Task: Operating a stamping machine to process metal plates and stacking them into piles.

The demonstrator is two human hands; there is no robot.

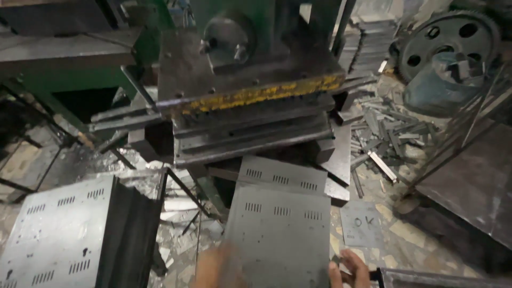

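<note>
A grey sheet-metal panel [280, 234] with rows of vent slots lies in front of the press. My left hand [217, 268] is at its lower left corner, blurred, fingers on the edge. At the panel's lower right edge, my right hand [349, 268] curls its fingers around the rim. A second slotted panel [282, 176] lies just beyond the first, its far end under the press bed [250, 136]. The press die block [245, 69], dark steel with a worn yellow strip, hangs above.
A stack of slotted grey panels [58, 229] stands at the lower left. Scrap metal strips [389, 133] litter the floor on the right, near a large gear wheel [448, 40]. A small marked plate [362, 224] lies on the floor. Dark sheet metal [474, 181] sits at the right.
</note>
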